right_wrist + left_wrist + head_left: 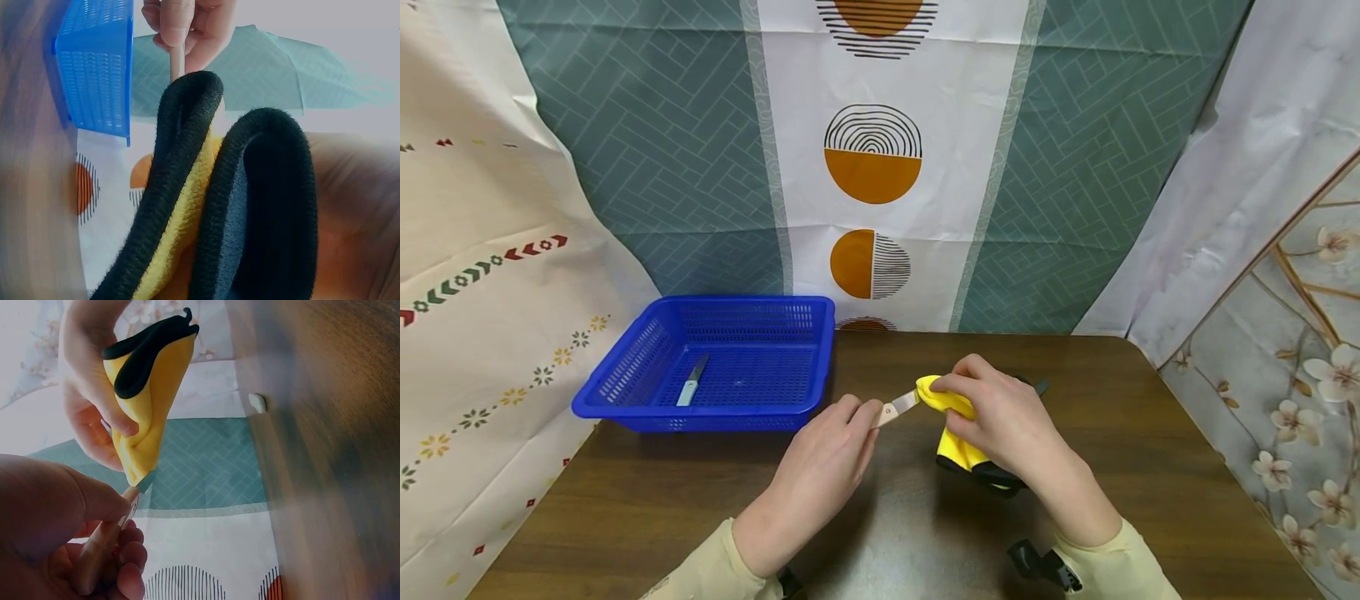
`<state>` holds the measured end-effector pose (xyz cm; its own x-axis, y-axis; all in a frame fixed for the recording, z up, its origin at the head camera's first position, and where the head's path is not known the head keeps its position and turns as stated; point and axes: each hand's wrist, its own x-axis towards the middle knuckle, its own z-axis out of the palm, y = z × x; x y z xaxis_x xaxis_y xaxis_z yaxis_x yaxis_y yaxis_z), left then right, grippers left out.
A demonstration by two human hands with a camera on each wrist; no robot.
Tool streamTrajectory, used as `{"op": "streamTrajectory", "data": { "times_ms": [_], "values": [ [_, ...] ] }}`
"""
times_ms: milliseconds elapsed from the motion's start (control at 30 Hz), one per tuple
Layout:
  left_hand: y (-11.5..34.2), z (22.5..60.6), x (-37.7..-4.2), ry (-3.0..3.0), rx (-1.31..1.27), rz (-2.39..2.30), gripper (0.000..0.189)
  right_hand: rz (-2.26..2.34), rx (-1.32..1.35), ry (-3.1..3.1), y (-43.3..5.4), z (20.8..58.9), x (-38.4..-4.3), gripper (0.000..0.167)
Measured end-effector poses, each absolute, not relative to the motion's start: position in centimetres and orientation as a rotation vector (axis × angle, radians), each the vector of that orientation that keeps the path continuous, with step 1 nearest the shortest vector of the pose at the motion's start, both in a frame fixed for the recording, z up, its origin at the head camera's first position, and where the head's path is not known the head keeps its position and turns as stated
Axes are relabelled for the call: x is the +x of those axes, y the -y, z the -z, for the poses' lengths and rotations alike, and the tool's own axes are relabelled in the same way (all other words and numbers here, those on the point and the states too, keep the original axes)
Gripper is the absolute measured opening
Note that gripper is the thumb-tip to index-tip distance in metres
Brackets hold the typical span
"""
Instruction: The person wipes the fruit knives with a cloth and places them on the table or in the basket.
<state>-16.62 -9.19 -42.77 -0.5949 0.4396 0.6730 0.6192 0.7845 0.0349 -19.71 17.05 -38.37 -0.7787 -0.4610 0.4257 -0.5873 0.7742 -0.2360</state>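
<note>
My left hand [827, 450] grips the pale handle of a small knife [893, 411], which points up and to the right over the table. With my right hand [1003, 408] I pinch a yellow cloth with black edging [961, 450] around the blade. Only a short stretch of metal shows between handle and cloth; the tip is hidden inside the folds. In the left wrist view the folded cloth [156, 406] hangs from the fingers and thumb, its dark edges away from the handle. The right wrist view shows the cloth's black border [269, 125] up close.
A blue plastic basket [700, 412] stands at the back left of the brown table [1120, 467]. Inside it lies another knife [691, 385] with a light handle. A small dark green end of something [1041, 387] shows behind my right hand. Patterned curtains [880, 275] hang behind.
</note>
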Motion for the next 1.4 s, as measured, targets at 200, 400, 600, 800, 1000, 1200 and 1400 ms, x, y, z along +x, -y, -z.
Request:
{"op": "streamTrajectory", "data": {
  "times_ms": [200, 400, 600, 800, 1000, 1200, 1400],
  "values": [
    [9.2, 42.7, -16.6, 2.293, -0.783, 0.351, 0.03, -0.52, 0.776, 2.633, -17.3, 38.4, -19.9, 0.037],
    [9.2, 42.7, -16.5, 2.302, -0.785, 0.357, 0.03, -0.527, 0.742, 2.64, -17.6, 38.3, -20.0, 0.036],
    [9.2, 42.6, -16.5, 2.319, -0.783, 0.356, 0.03, -0.516, 0.702, 2.652, -17.9, 38.4, -20.2, 0.037],
    [9.2, 42.6, -16.5, 2.314, -0.78, 0.364, 0.032, -0.508, 0.656, 2.669, -18.2, 38.3, -20.4, 0.036],
    [9.2, 42.7, -16.5, 2.295, -0.78, 0.367, 0.032, -0.501, 0.594, 2.707, -18.5, 38.1, -20.5, 0.036],
    [9.2, 42.7, -16.5, 2.296, -0.776, 0.364, 0.031, -0.527, 0.588, 2.702, -18.6, 37.9, -20.2, 0.036],
    [9.3, 42.7, -16.6, 2.297, -0.772, 0.359, 0.03, -0.527, 0.662, 2.632, -18.0, 38.0, -19.7, 0.035]
  ]
}}
